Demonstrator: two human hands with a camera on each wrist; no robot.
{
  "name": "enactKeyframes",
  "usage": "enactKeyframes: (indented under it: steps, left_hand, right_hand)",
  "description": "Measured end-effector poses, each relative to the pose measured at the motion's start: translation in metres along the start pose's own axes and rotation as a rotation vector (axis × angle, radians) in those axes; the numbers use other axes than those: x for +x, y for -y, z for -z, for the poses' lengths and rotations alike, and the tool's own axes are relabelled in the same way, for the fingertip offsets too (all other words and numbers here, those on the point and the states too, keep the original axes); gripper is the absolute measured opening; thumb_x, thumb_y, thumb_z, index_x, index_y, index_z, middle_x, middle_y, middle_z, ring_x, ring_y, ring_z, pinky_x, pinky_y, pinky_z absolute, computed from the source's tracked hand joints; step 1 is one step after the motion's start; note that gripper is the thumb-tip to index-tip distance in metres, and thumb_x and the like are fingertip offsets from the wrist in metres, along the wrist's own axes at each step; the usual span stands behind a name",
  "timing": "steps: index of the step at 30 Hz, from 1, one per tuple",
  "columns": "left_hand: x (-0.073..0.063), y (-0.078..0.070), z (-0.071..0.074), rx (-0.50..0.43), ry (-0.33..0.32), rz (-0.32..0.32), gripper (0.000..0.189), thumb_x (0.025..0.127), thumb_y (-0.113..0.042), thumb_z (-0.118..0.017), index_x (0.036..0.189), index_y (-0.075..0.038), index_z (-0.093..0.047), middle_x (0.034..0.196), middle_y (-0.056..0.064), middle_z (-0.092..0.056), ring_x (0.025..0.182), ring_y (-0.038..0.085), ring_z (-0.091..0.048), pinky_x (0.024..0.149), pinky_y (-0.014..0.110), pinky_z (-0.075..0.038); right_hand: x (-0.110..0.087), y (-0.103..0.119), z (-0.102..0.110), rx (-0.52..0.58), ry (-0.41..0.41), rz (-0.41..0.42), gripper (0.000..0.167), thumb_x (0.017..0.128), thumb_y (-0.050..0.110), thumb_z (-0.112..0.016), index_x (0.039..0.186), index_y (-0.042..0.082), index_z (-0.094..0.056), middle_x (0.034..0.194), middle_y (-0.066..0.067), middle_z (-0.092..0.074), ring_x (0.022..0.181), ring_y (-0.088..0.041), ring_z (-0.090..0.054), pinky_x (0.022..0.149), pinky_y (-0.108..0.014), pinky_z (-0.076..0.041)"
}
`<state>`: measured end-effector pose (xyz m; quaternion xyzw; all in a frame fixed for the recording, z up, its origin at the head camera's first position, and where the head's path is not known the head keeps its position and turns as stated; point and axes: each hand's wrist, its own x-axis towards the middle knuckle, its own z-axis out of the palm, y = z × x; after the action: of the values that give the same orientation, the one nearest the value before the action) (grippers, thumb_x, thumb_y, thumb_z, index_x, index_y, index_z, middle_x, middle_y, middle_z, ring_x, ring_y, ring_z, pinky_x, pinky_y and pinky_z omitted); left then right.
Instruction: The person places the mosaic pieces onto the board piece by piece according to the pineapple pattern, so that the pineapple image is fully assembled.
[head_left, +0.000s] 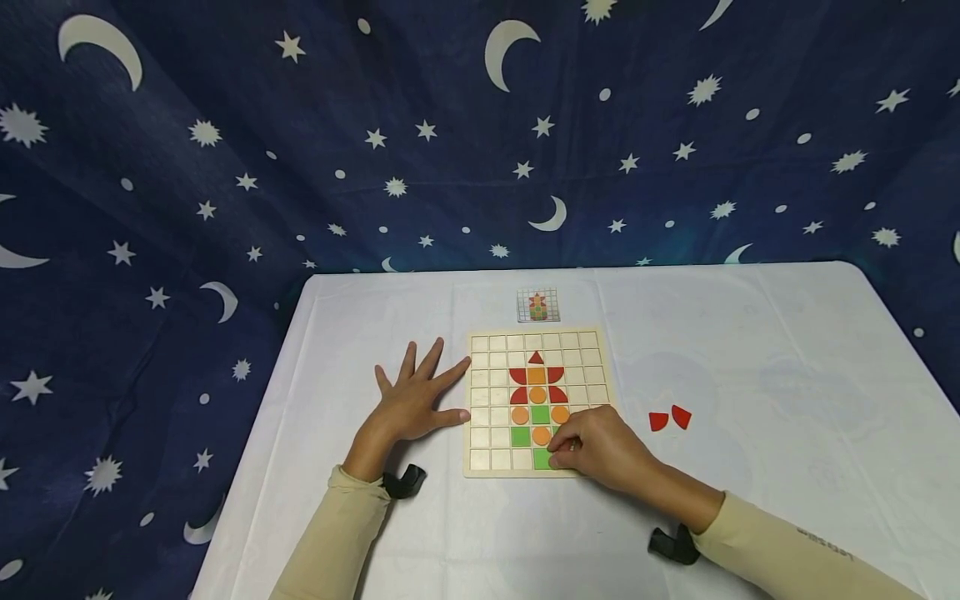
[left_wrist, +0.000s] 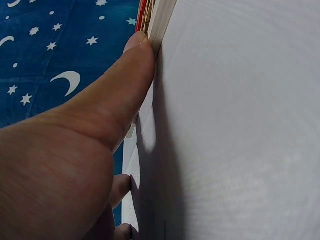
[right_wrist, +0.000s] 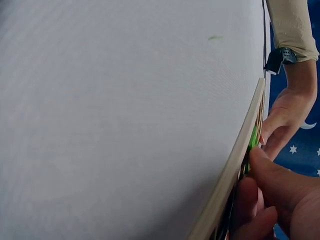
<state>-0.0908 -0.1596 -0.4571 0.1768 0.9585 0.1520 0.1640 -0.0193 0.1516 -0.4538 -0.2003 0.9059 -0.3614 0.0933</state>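
Note:
A wooden grid board lies flat on the table, bearing red, orange and green tiles. My left hand rests on the table with fingers spread; its thumb and index fingertips touch the board's left edge. In the left wrist view the thumb presses against the board's side. My right hand is over the lower right of the board, thumb and index finger pinching the edge of the lowest green square. The right wrist view shows its thumb against a green tile. The right hand hides some cells.
Beyond the board lies a small pattern card. Two red quarter-circle tiles, a left one and a right one, lie right of the board. A white cloth covers the table; a starry blue curtain hangs behind.

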Motion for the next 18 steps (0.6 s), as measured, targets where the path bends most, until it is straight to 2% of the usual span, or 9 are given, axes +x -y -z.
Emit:
enactKeyframes:
  steps: [4, 9, 14, 18]
  left_hand:
    - [0.0, 0.0, -0.001, 0.001, 0.001, -0.001, 0.088, 0.085, -0.069, -0.069, 0.159, -0.043, -0.031, 0.174, 0.005, -0.005, 0.157, 0.046, 0.007, 0.104, 0.089, 0.003]
    - [0.0, 0.001, -0.001, 0.0, 0.002, 0.0, 0.088, 0.085, -0.069, -0.069, 0.159, -0.044, -0.03, 0.174, 0.005, -0.004, 0.158, 0.045, 0.008, 0.105, 0.089, 0.004]
    - [0.0, 0.001, 0.0, 0.001, 0.0, 0.0, 0.087, 0.085, -0.069, -0.069, 0.159, -0.043, -0.031, 0.174, 0.005, -0.005, 0.158, 0.046, 0.007, 0.104, 0.089, 0.004]
    - [0.0, 0.001, 0.0, -0.004, -0.004, 0.001, 0.087, 0.085, -0.068, -0.069, 0.159, -0.043, -0.031, 0.174, 0.005, -0.005, 0.157, 0.046, 0.007, 0.104, 0.089, 0.003]
  right_hand:
    - [-0.002, -0.004, 0.01, 0.022, -0.019, -0.003, 0.013, 0.073, 0.018, -0.092, 0.078, 0.025, -0.082, 0.076, 0.02, -0.071, 0.069, 0.003, -0.058, 0.058, -0.019, -0.048]
    - [-0.007, -0.017, 0.035, 0.007, -0.098, 0.001, 0.015, 0.073, 0.017, -0.093, 0.078, 0.025, -0.081, 0.075, 0.02, -0.071, 0.067, 0.004, -0.059, 0.058, -0.02, -0.048]
    - [-0.016, -0.035, 0.064, -0.079, -0.16, 0.001, 0.017, 0.073, 0.014, -0.092, 0.081, 0.023, -0.081, 0.077, 0.017, -0.071, 0.067, 0.003, -0.058, 0.059, -0.02, -0.049]
    - [-0.025, -0.051, 0.084, -0.13, -0.173, -0.014, 0.015, 0.076, 0.013, -0.09, 0.082, 0.022, -0.08, 0.075, 0.017, -0.068, 0.061, 0.003, -0.058, 0.055, -0.02, -0.048]
